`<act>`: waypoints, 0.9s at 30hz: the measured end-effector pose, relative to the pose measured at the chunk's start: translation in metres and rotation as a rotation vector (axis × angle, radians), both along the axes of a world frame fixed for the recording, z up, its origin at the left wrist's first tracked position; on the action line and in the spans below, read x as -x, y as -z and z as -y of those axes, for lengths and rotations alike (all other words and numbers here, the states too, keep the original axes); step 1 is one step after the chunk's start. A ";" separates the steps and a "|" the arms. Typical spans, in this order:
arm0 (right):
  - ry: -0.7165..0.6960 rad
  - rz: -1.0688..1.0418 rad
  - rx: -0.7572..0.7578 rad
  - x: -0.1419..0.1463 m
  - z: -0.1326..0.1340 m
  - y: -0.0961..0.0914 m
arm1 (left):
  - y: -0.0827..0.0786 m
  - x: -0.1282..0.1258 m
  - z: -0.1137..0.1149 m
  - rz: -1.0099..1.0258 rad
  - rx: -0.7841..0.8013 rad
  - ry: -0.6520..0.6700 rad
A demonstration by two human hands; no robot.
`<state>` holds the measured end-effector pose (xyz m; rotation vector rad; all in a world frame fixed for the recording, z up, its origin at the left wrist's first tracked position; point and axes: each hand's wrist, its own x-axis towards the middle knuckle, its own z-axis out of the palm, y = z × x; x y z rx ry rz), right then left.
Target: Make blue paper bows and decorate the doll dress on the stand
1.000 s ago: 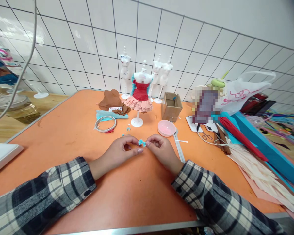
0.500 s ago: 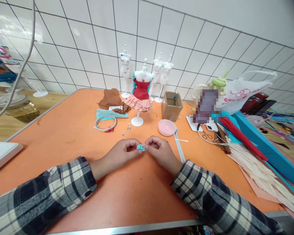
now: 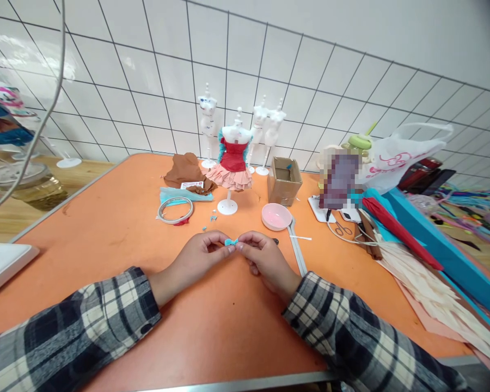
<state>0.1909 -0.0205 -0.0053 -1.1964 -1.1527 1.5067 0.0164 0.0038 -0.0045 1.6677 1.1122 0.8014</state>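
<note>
Between my two hands is a small light-blue bow (image 3: 231,242), apparently of crepe paper, held just above the orange table. My left hand (image 3: 200,258) pinches its left end between thumb and forefinger. The right end is pinched by my right hand (image 3: 267,261), its other fingers curled beneath; the fingertips hide part of the bow. A small dark object (image 3: 275,241) shows just behind my right knuckles, too covered to name. Beyond my hands stands a mini dress form (image 3: 234,155) in a red bodice and pink ruffled skirt, with light-blue ruffles at its arms.
Blue scraps (image 3: 213,218), a roll of tape (image 3: 175,210) and brown paper (image 3: 183,170) lie on the orange table (image 3: 188,348). A pink bowl (image 3: 276,217), grey tweezers (image 3: 296,250) and a cardboard box (image 3: 284,182) stand right of centre. Scissors (image 3: 343,231) and cream strips (image 3: 420,283) lie farther right.
My fingers have shifted on the blue piece: it now shows as a bow, with my right fingertips closer in on its right end. The view has tilted slightly.
</note>
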 end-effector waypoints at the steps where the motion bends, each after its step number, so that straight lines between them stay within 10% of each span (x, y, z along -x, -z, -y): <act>1: 0.006 -0.034 0.032 0.001 0.000 0.001 | 0.000 0.000 0.000 -0.008 -0.020 -0.008; 9: 0.072 -0.168 0.055 0.011 0.000 0.003 | -0.003 -0.005 0.003 0.013 -0.129 0.000; 15: 0.166 -0.058 -0.213 0.007 -0.021 -0.013 | 0.007 -0.007 0.003 0.036 -0.085 -0.031; 23: 0.198 0.085 -0.741 0.007 -0.088 -0.079 | 0.008 -0.008 -0.083 -0.248 -0.495 -0.466; 27: 0.246 0.142 -0.801 0.011 -0.113 -0.088 | 0.005 -0.023 -0.106 -0.206 -0.438 -0.399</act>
